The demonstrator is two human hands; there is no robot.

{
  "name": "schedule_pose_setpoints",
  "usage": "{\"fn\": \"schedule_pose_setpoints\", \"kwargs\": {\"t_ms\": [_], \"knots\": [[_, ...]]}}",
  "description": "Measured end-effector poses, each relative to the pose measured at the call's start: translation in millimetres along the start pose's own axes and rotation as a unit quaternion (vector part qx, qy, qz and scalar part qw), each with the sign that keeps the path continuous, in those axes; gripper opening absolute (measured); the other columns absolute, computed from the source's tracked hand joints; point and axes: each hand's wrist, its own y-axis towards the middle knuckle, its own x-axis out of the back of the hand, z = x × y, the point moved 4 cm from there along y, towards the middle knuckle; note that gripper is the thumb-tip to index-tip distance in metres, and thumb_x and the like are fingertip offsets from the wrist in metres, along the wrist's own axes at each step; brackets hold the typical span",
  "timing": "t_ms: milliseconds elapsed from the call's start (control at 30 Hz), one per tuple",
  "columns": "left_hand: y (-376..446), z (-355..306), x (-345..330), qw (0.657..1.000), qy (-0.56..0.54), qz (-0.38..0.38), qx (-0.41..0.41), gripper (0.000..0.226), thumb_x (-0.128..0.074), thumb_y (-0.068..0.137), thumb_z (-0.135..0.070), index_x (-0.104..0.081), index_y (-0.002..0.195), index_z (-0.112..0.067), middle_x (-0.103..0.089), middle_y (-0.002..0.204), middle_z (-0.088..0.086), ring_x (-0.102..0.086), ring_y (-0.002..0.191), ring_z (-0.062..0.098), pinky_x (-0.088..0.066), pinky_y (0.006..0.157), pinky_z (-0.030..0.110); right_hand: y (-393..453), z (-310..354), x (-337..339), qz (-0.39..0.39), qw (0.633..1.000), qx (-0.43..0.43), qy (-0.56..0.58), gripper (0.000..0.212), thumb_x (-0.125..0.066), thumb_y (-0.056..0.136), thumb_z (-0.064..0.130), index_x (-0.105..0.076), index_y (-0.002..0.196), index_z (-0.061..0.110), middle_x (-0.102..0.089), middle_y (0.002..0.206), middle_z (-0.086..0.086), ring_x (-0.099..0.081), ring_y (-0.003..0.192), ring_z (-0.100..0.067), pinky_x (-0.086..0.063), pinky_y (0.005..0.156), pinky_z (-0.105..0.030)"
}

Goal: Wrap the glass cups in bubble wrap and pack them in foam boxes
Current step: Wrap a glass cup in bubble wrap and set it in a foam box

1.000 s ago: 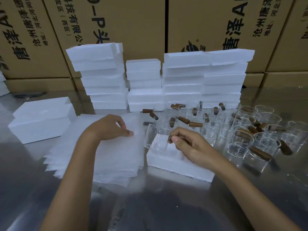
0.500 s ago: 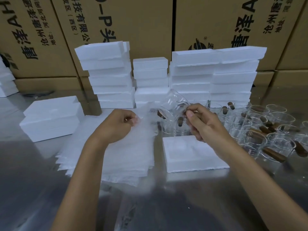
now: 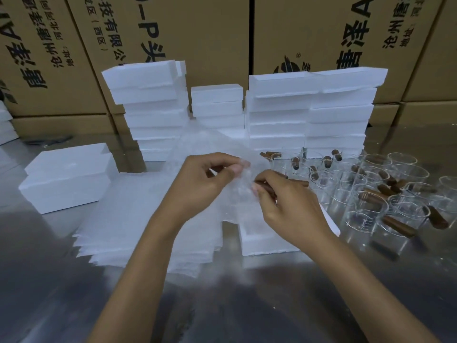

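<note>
Steel table (image 3: 272, 305), cartons (image 3: 197, 33) behind, both hands (image 3: 247, 191) pinching bubble wrap (image 3: 210, 149).

Clear bubble wrap sheet (image 3: 212, 149) raised above open foam box (image 3: 262, 240); glass cups (image 3: 371, 194) clustered right.

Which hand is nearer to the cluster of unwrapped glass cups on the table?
Right. The right hand sits just beside the glass cups, at their left edge; the left hand is farther left, above the bubble wrap stack.
</note>
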Motion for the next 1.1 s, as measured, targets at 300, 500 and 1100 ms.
{"fn": "schedule_pose_setpoints", "kwargs": {"t_ms": [300, 500, 1100], "knots": [[-6, -9, -40, 0.982, -0.167, 0.086, 0.032, 0.014, -0.066, 0.093, -0.007, -0.072, 0.106, -0.006, -0.077, 0.096, 0.008, -0.075, 0.078, 0.029, -0.060, 0.059, 0.033, -4, -32, 2, 0.036, 0.887, -0.276, 0.368, 0.017, -0.060, 0.098, 0.028, -0.073, 0.097, 0.016, -0.071, 0.083, 0.000, -0.059, 0.070, 0.001, -0.046, 0.068, -0.019], [-8, -9, 12, 0.952, -0.029, -0.294, -0.078, 0.012, -0.061, 0.096, -0.013, -0.069, 0.104, -0.017, -0.070, 0.092, -0.001, -0.066, 0.078, 0.014, -0.050, 0.057, 0.024, -6, -46, 8, 0.045, 0.878, -0.308, 0.364, 0.032, -0.044, 0.098, 0.006, -0.055, 0.070, 0.014, -0.051, 0.049, 0.018, -0.042, 0.046, 0.002, -0.034, 0.064, -0.019], [-4, 26, -50, 0.933, -0.318, 0.060, 0.159, 0.055, -0.075, 0.086, -0.037, -0.055, 0.137, -0.025, -0.067, 0.130, 0.000, -0.064, 0.120, 0.020, -0.053, 0.098, 0.038, -8, -12, -8, 0.070, 0.797, -0.179, 0.572, 0.040, -0.061, 0.092, 0.056, -0.069, 0.120, 0.029, -0.071, 0.122, 0.000, -0.066, 0.115, -0.014, -0.055, 0.094, -0.036]]}}
